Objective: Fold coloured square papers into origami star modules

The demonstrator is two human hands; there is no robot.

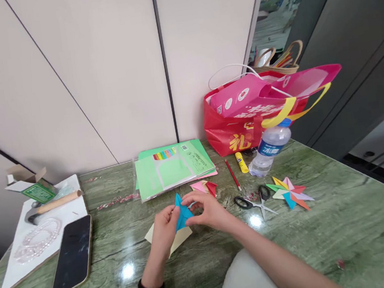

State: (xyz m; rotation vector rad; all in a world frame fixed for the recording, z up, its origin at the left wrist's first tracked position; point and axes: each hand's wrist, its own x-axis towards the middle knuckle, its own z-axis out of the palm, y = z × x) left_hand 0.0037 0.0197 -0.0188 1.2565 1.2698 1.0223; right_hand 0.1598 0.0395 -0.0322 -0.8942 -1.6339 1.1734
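Note:
A folded piece of blue origami paper [183, 217] with a pointed top is held up between both of my hands. My left hand [165, 224] pinches its left edge, thumb on the near face. On the other side, my right hand [206, 210] grips the right edge between thumb and fingers. Beneath them a cream sheet of paper [180, 240] lies on the table, partly covered by my hands. Just behind my right hand sit pink and red folded papers [209, 187]. To the right rests a multicoloured paper pinwheel star [290, 192].
Black-handled scissors [256, 203], a red pencil [232, 174], a yellow glue stick [241, 162] and a water bottle [269, 150] are to the right. Behind stand a red bag [226, 132] and green paper packs [150, 175]. A phone [72, 254], hammer [53, 206] and small box [38, 190] lie left.

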